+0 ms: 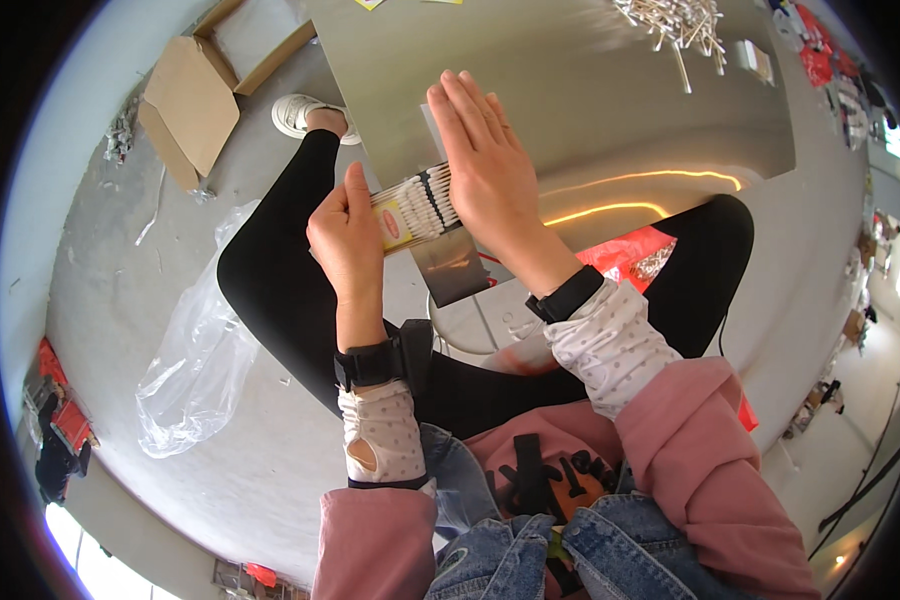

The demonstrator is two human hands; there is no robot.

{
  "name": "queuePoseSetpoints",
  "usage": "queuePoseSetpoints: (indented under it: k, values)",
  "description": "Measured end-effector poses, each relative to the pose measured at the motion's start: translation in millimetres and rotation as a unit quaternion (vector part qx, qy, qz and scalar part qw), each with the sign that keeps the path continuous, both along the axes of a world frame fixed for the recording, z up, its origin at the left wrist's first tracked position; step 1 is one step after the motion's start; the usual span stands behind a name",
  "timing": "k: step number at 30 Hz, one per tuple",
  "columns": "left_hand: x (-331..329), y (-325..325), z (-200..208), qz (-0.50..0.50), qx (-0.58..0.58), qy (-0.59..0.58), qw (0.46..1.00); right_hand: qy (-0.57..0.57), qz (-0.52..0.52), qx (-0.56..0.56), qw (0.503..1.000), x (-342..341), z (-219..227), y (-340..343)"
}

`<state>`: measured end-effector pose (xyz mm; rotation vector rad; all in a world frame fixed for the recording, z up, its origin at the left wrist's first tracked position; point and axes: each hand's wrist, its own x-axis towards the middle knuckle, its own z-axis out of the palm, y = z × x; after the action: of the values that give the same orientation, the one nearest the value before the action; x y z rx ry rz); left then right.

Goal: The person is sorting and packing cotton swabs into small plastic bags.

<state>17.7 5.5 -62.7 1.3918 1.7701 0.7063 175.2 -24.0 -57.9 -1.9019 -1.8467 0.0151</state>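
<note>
My left hand [347, 228] is closed around one end of a clear pack of cotton swabs [425, 205], its thumb pointing up. The pack has a yellow label with a red oval, and a dark band crosses the rows of white-tipped sticks. Flat and with fingers stretched out, my right hand [487, 165] lies against the pack's other end. Its palm hides that end, so I cannot tell whether the pack is sealed there. Both hands are over the near left edge of a shiny metal table [590, 110].
A heap of loose cotton swabs [675, 25] lies at the table's far side, beside a small white box [756, 62]. An open cardboard box [192, 110] sits on the floor at far left, with a clear plastic bag [195, 370] nearer. Red plastic [625, 250] shows beside my right knee.
</note>
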Motion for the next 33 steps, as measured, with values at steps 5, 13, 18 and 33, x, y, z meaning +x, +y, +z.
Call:
queuePoseSetpoints:
  k: [5,13,18,33]
  values:
    - [1.2,-0.9,-0.8,0.006,-0.008,-0.071,0.997,-0.005,0.001,-0.003,1.0,-1.2,1.2,-0.1]
    - [4.6,-0.8,4.3,0.016,-0.015,-0.082,0.996,0.046,0.006,0.004,0.999,-9.0,2.0,1.2]
    - [0.9,0.1,1.7,-0.008,-0.004,-0.089,0.996,-0.001,0.013,-0.008,1.0,-8.6,1.4,1.1]
    - [4.8,-2.3,17.1,-0.012,0.003,-0.02,1.0,0.009,0.011,-0.001,1.0,-12.3,-0.6,2.9]
